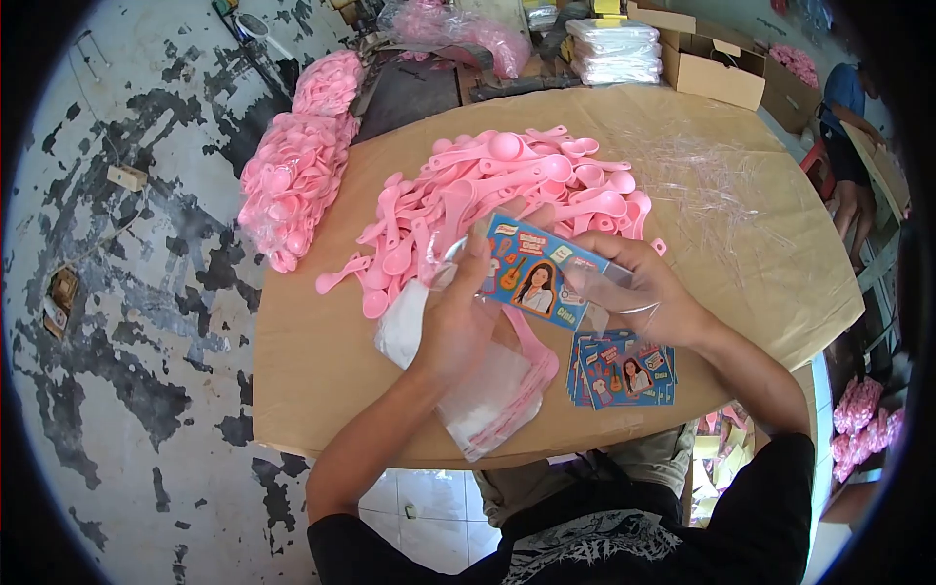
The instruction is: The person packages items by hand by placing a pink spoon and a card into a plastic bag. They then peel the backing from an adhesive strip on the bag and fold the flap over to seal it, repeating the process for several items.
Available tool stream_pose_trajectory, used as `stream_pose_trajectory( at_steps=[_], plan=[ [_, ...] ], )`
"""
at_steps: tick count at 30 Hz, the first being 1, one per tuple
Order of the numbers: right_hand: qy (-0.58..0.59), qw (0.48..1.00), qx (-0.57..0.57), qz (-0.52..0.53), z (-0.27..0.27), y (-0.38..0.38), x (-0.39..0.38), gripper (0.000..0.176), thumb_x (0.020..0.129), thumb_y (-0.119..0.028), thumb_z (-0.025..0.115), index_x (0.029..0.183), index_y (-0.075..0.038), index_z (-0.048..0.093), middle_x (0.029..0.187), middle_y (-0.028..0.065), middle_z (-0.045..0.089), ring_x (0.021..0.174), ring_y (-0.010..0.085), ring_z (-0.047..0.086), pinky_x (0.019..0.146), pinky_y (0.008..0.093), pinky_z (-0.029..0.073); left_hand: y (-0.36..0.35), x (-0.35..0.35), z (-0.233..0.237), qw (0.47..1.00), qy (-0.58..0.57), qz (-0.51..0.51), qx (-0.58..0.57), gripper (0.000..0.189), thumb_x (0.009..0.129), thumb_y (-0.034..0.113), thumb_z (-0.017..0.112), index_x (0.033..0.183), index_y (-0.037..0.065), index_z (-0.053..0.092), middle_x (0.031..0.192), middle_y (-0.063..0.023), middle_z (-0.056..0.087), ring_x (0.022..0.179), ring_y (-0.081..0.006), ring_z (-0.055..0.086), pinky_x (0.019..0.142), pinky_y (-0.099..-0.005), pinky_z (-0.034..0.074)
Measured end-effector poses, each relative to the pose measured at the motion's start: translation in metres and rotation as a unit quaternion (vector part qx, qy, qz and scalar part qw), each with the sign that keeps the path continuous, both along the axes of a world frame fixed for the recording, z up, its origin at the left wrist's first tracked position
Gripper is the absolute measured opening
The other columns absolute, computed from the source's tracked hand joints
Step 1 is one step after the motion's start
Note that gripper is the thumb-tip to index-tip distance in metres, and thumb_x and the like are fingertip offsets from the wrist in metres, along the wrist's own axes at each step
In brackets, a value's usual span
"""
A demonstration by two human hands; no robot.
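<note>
Both my hands hold a blue printed card [534, 278] in front of me, with thin clear plastic around its right end. My left hand [462, 307] grips the card's left edge, thumb on top. The fingers of my right hand [648, 288] close over the right end and the plastic. Below my left hand lies a stack of clear plastic bags [468, 414], and a pink measuring spoon [533, 346] shows beside it. More blue cards [629, 375] lie stacked under my right wrist. A heap of pink measuring spoons [487, 180] spreads just beyond my hands.
Brown paper covers the table [780, 234]. Clear plastic strips [702, 175] lie scattered at its right. Bagged pink spoons [297, 185] stand at the left edge. At the back are packs of plastic bags [614, 51] and a cardboard box [717, 70]. Another person [846, 127] is at far right.
</note>
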State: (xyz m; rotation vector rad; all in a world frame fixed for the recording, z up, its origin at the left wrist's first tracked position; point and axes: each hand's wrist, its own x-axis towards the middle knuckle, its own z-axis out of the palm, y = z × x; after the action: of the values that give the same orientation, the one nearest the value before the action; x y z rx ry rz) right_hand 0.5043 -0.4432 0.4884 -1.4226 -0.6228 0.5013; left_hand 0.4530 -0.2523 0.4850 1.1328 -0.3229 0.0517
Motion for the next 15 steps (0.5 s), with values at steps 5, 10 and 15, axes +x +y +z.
stream_pose_trajectory(
  at_steps=[5, 10, 15],
  plan=[
    [-0.079, 0.995, -0.054, 0.005, -0.001, 0.01, 0.007, 0.024, 0.093, -0.027, 0.064, 0.102, -0.005, 0.065, 0.067, -0.0054, 0.056, 0.053, -0.0004, 0.041, 0.046, 0.0196, 0.028, 0.008, 0.003, -0.01, 0.987, -0.082, -0.086, 0.108, 0.079, 0.079, 0.013, 0.077, 0.144, 0.006, 0.032, 0.146, -0.0122, 0.039, 0.131, -0.0213, 0.043, 0.108, -0.035, 0.037],
    [0.035, 0.999, -0.005, 0.034, -0.005, 0.021, 0.015, 0.021, 0.094, -0.023, 0.064, 0.104, -0.004, 0.066, 0.072, -0.0032, 0.059, 0.055, 0.0, 0.045, 0.047, 0.019, 0.033, 0.015, 0.006, -0.016, 0.993, -0.085, -0.082, -0.004, 0.07, 0.078, 0.013, 0.077, 0.137, 0.008, 0.04, 0.144, -0.0152, 0.042, 0.128, -0.0239, 0.046, 0.104, -0.0376, 0.042],
    [-0.096, 0.991, 0.034, 0.088, -0.015, 0.033, 0.021, 0.029, 0.095, -0.018, 0.061, 0.12, -0.002, 0.061, 0.098, 0.002, 0.065, 0.066, 0.0035, 0.055, 0.057, 0.0211, 0.046, 0.013, 0.003, -0.001, 0.998, -0.001, 0.01, 0.056, 0.057, 0.076, 0.013, 0.079, 0.123, 0.007, 0.047, 0.139, -0.021, 0.046, 0.123, -0.0263, 0.052, 0.101, -0.0406, 0.046]
  ],
)
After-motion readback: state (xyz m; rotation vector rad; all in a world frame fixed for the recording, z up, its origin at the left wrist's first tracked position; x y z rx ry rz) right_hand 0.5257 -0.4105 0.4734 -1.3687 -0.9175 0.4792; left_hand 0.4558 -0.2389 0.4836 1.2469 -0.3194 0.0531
